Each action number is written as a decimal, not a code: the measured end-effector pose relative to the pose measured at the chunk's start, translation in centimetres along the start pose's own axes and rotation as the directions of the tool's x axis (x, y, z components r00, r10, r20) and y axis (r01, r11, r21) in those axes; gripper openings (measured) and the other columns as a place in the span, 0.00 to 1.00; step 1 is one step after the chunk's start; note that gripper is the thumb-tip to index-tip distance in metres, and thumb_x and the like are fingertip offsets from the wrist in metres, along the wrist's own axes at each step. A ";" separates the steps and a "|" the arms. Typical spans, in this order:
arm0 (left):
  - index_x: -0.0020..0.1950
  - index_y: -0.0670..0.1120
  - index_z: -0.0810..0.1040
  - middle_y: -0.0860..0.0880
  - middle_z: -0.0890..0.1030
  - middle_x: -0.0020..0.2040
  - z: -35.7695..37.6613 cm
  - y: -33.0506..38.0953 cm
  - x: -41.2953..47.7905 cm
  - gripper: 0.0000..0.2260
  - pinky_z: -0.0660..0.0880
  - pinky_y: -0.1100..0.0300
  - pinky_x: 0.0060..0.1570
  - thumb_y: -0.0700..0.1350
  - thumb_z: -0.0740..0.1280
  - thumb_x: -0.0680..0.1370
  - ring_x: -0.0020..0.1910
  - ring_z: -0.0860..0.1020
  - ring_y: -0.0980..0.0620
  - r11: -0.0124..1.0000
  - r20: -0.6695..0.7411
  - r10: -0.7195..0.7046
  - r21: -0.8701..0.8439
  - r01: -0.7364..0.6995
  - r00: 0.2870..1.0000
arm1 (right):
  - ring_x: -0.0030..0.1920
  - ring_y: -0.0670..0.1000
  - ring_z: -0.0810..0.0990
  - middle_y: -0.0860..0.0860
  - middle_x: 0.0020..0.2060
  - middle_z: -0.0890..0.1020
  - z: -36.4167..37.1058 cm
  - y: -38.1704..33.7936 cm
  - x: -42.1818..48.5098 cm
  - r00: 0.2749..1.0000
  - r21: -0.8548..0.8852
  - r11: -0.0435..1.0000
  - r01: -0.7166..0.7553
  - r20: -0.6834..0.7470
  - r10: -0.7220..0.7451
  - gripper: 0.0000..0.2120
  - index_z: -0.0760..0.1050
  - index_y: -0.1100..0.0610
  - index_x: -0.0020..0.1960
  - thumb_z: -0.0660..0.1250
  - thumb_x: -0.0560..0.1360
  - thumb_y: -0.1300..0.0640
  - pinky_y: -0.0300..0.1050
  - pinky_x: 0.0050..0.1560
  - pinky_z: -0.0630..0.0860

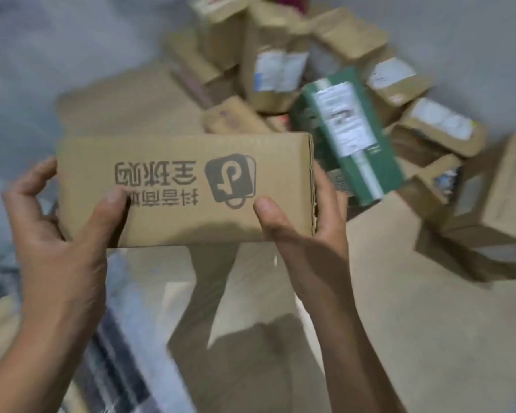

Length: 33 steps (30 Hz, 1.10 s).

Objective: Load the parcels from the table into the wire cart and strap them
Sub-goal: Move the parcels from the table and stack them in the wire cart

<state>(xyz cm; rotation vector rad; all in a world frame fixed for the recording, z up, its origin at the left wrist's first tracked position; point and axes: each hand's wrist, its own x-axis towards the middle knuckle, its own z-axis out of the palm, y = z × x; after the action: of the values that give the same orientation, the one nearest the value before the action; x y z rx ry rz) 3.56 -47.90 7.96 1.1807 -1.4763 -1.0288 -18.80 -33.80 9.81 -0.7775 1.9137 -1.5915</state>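
The left hand (60, 222) and right hand (307, 231) each grip an end of the printed cardboard box (185, 162), thumbs on its top face, holding it above the tabletop (414, 323) before the parcel pile (274, 64). Keep it level and lay it flat in a corner of the cart. The blurred bars (113, 368) at lower left may be that cart.

Brown box (185, 189) face: grey print, upside down to camera, reads 全球购 and 抖音商城, last character partly under the left hand (60, 231) thumb. Beside it is a shopping-bag logo (230, 180) with a music-note mark. Green box (349, 138) white label (340, 120) shows a similar note mark, text too blurred; labels on other parcels (277, 70) unreadable
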 end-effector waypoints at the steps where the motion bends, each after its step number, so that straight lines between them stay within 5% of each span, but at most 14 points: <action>1: 0.77 0.53 0.68 0.55 0.82 0.66 -3.9 -0.6 -1.5 0.33 0.80 0.63 0.58 0.62 0.74 0.76 0.63 0.82 0.54 0.999 -0.059 -0.018 0.039 0.020 0.998 | 0.68 0.41 0.73 0.31 0.61 0.70 2.6 0.2 -1.9 0.996 0.023 0.999 -0.028 0.084 0.026 0.40 0.66 0.27 0.72 0.75 0.62 0.29 0.37 0.57 0.76; 4: 0.72 0.59 0.69 0.51 0.82 0.65 -14.5 -1.8 -5.9 0.32 0.82 0.50 0.59 0.65 0.77 0.72 0.63 0.82 0.49 0.990 -0.237 -0.125 0.032 0.137 0.963 | 0.65 0.40 0.77 0.37 0.66 0.74 10.5 0.2 -7.0 0.946 0.063 0.996 -0.064 0.323 0.041 0.37 0.69 0.31 0.72 0.78 0.65 0.33 0.35 0.52 0.80; 8: 0.72 0.60 0.72 0.51 0.82 0.65 -27.8 -4.6 -12.6 0.32 0.77 0.40 0.65 0.65 0.78 0.70 0.65 0.81 0.47 0.956 -0.361 -0.290 -0.077 0.282 0.886 | 0.66 0.43 0.77 0.43 0.68 0.76 21.3 -0.5 -13.7 0.820 -0.054 0.998 0.013 0.572 0.020 0.33 0.69 0.35 0.72 0.76 0.69 0.38 0.47 0.63 0.79; 11: 0.73 0.55 0.72 0.48 0.80 0.68 -37.4 -7.1 -18.9 0.32 0.74 0.36 0.68 0.62 0.77 0.73 0.68 0.78 0.43 0.922 -0.474 -0.386 -0.195 0.334 0.792 | 0.65 0.38 0.76 0.41 0.68 0.74 29.9 -1.5 -20.3 0.650 -0.098 0.991 0.090 0.760 0.016 0.31 0.68 0.36 0.73 0.77 0.73 0.40 0.34 0.58 0.77; 16: 0.66 0.64 0.77 0.53 0.83 0.63 -51.2 -10.7 -30.5 0.25 0.79 0.51 0.63 0.60 0.80 0.71 0.62 0.82 0.51 0.873 -0.746 -0.487 -0.403 0.275 0.453 | 0.71 0.49 0.73 0.46 0.73 0.70 43.8 -1.7 -34.4 0.206 -0.187 0.944 0.273 0.970 0.132 0.37 0.60 0.35 0.75 0.76 0.72 0.38 0.56 0.68 0.75; 19: 0.73 0.57 0.73 0.50 0.82 0.67 -57.6 -14.3 -38.4 0.33 0.74 0.42 0.70 0.57 0.79 0.70 0.67 0.80 0.48 0.839 -0.827 -0.520 -0.448 0.309 0.213 | 0.72 0.49 0.72 0.47 0.76 0.69 51.1 0.7 -43.3 -0.082 -0.202 0.887 0.414 0.963 0.258 0.45 0.54 0.44 0.82 0.76 0.74 0.41 0.46 0.68 0.75; 21: 0.73 0.59 0.73 0.54 0.82 0.65 -59.6 -16.6 -42.6 0.32 0.78 0.48 0.65 0.56 0.78 0.70 0.63 0.81 0.52 0.815 -0.838 -0.537 -0.484 0.319 0.100 | 0.62 0.46 0.79 0.49 0.67 0.76 55.3 3.6 -48.6 -0.180 -0.258 0.864 0.432 0.914 0.363 0.37 0.60 0.48 0.77 0.75 0.75 0.43 0.36 0.54 0.79; 24: 0.65 0.64 0.76 0.62 0.83 0.56 -60.3 -20.9 -46.5 0.26 0.79 0.64 0.51 0.62 0.78 0.69 0.52 0.81 0.65 0.782 -0.862 -0.506 -0.444 0.437 0.029 | 0.55 0.51 0.82 0.54 0.59 0.81 60.7 9.8 -54.3 -0.216 -0.406 0.756 0.513 0.792 0.571 0.29 0.65 0.48 0.62 0.73 0.72 0.34 0.51 0.52 0.83; 27: 0.71 0.62 0.73 0.63 0.78 0.60 -60.2 -27.4 -48.7 0.32 0.81 0.59 0.54 0.58 0.81 0.69 0.55 0.80 0.67 0.693 -0.810 -0.585 -0.530 0.489 -0.048 | 0.65 0.59 0.79 0.54 0.65 0.79 64.4 17.2 -57.2 -0.188 -0.538 0.578 0.614 0.611 0.769 0.39 0.61 0.51 0.73 0.66 0.74 0.28 0.60 0.66 0.75; 30: 0.74 0.64 0.72 0.65 0.79 0.61 -60.0 -34.0 -49.5 0.36 0.80 0.69 0.48 0.58 0.82 0.68 0.54 0.80 0.67 0.616 -0.755 -0.656 -0.529 0.583 0.008 | 0.68 0.63 0.75 0.59 0.70 0.74 66.0 25.4 -57.8 -0.072 -0.623 0.359 0.695 0.437 0.897 0.43 0.55 0.54 0.81 0.61 0.77 0.28 0.60 0.64 0.75; 33: 0.75 0.63 0.72 0.65 0.78 0.62 -60.0 -41.0 -49.5 0.39 0.76 0.77 0.44 0.58 0.82 0.66 0.53 0.80 0.69 0.585 -0.708 -0.701 -0.501 0.637 0.086 | 0.61 0.62 0.79 0.58 0.62 0.78 66.5 33.5 -58.2 -0.010 -0.641 0.219 0.735 0.313 0.950 0.28 0.64 0.57 0.74 0.57 0.83 0.39 0.58 0.61 0.80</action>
<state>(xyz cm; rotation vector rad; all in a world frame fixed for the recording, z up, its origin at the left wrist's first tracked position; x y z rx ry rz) 73.95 -9.62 -28.23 2.0174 0.0633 -0.7402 65.80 -32.65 -32.34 -1.3665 1.1354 1.1096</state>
